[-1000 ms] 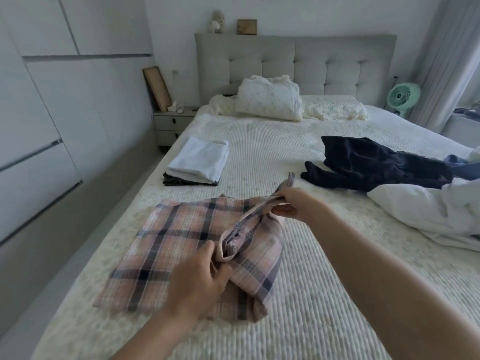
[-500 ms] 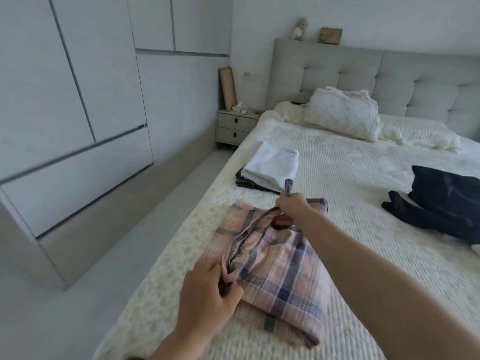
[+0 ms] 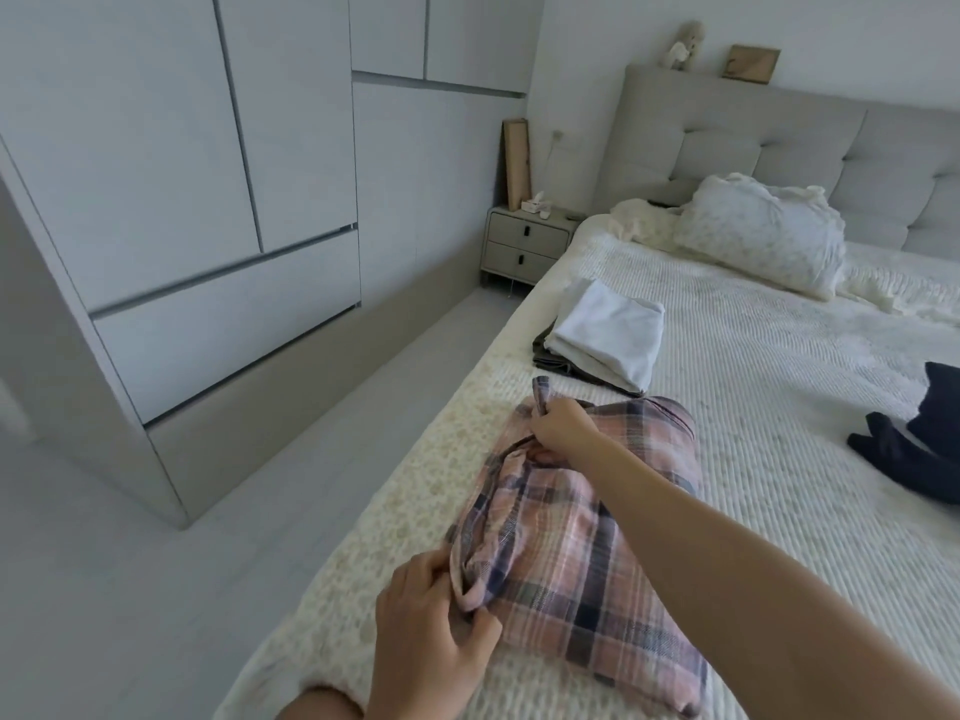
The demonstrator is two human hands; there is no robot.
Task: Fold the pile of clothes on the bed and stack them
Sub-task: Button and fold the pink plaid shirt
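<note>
A pink plaid garment [image 3: 582, 553] lies folded over on the cream bedspread [image 3: 779, 459] near the bed's left edge. My left hand [image 3: 431, 631] grips its near folded corner. My right hand [image 3: 558, 431] pinches the far corner, with a strip of plaid cloth sticking up from the fist. Just beyond lies a stack of folded clothes [image 3: 605, 337], white on top of a dark item. A dark navy garment [image 3: 914, 449] lies unfolded at the right edge of view.
The bed's left edge drops to a grey floor [image 3: 156, 589] beside a wall of wardrobes [image 3: 182, 200]. A nightstand [image 3: 527, 244] stands by the grey headboard [image 3: 779, 142]. Pillows [image 3: 763, 236] lie at the head of the bed.
Both hands have carried the plaid garment's edge over to the left, folding it narrower. My view has turned left, so the dark garment and white pile have slid out to the right.
</note>
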